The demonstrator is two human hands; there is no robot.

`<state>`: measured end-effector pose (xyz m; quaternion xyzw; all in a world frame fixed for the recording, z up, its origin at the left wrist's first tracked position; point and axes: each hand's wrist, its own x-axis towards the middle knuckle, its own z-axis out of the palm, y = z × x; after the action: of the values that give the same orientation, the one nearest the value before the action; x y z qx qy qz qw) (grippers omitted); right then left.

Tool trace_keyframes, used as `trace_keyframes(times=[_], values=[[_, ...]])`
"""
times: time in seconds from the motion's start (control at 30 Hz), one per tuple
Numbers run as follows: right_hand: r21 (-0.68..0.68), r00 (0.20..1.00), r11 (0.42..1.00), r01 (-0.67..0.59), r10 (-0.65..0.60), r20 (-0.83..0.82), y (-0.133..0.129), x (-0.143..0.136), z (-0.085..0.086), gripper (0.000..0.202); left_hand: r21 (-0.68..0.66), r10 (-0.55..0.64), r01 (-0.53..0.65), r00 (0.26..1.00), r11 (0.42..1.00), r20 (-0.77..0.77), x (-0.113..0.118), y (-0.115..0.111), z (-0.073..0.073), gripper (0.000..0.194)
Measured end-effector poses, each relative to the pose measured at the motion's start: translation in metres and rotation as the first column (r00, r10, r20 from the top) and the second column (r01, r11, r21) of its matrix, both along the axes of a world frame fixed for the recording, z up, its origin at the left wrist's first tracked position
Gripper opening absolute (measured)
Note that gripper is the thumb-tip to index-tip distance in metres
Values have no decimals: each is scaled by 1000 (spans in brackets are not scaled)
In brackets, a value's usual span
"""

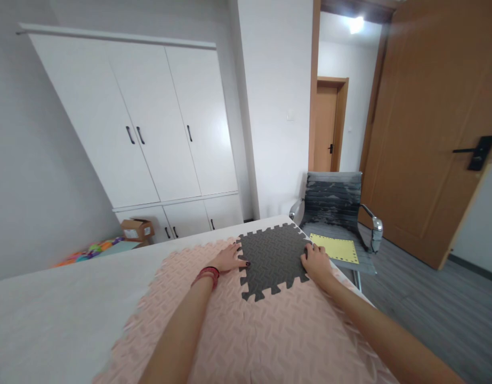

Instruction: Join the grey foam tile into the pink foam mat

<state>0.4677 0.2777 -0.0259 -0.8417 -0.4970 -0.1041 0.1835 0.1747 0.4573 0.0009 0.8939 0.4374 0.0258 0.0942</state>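
Note:
A dark grey interlocking foam tile (273, 258) with toothed edges lies near the far right corner of the table. Pink foam tiles (214, 325) with a raised pattern stretch to its left and toward me. My left hand (228, 260) is open at the tile's left edge, fingers on the pink foam and thumb reaching onto the grey. At the right edge, my right hand (315, 262) rests with its fingers bent and a little apart, thumb side on the grey tile. Grey teeth along the near side meet or overlap the pink; whether they interlock I cannot tell.
Bare white tabletop (62, 320) extends to the left. A yellow sheet with a holed border (336, 248) lies on the chair (333, 197) beyond the right edge. Behind the table are a cardboard box (137, 229), colourful items (94, 249), and white cupboards (150, 117). A wooden door (433, 117) stands open.

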Motion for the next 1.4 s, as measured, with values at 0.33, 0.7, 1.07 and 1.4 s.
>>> trace_keyframes(times=[0.33,0.7,1.07,1.4], values=[[-17,999,999,-38,38,-12,0,2,3,28,-77,-110,97,977,992,-181,-4,9,-6,104],[-18,999,999,-40,39,-13,0,1,2,28,-46,-55,50,991,998,-118,-6,9,-19,91],[-67,999,997,-35,33,-26,0,0,5,31,-108,-59,58,998,993,-8,-8,9,-9,69],[-68,999,997,-40,41,26,3,4,-4,28,12,49,-50,998,999,33,-8,-13,-1,63]])
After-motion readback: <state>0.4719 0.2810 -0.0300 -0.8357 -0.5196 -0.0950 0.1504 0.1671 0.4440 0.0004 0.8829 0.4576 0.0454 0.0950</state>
